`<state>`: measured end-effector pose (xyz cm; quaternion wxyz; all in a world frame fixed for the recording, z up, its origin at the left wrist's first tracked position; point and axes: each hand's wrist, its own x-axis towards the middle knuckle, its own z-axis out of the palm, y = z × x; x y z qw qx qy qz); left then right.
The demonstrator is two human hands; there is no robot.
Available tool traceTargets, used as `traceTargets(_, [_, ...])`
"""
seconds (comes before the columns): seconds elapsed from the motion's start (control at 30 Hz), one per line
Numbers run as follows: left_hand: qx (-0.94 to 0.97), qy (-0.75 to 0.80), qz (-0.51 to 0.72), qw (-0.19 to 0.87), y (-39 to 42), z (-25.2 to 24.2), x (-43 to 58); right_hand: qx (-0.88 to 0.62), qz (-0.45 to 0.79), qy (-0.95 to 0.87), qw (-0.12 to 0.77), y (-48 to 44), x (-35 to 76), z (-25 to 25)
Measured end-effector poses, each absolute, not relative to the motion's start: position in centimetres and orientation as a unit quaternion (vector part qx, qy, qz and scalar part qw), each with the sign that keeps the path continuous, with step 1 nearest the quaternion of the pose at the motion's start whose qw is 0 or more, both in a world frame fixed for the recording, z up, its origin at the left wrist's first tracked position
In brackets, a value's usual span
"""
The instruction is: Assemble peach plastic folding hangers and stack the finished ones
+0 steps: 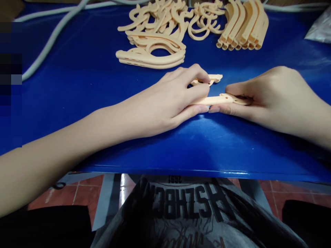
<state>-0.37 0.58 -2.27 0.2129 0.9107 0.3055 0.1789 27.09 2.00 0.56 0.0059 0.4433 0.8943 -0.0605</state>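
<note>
My left hand (176,100) and my right hand (271,94) meet at the middle of the blue table (77,86). Both pinch flat peach-coloured plastic pieces that lie between them. A long strip with small holes (219,100) runs from my left fingers to my right fingers. A second, shorter piece (212,79) sticks out behind it from under my left index finger. How the two pieces join is hidden by my fingers.
Stacks of the same peach plastic parts lie at the back: curved arms (152,57), hooks (204,20), and a row of standing pieces (243,27). A grey hose (49,44) crosses the far left. A plastic bag (320,29) sits at the right edge.
</note>
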Motion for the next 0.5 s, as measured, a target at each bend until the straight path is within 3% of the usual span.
traceTargets(0.5, [0.910,0.296,0.187,0.222,0.47,-2.19,-0.43,0.395,-0.060,0.916,-0.044,2.33,27.82,0.20])
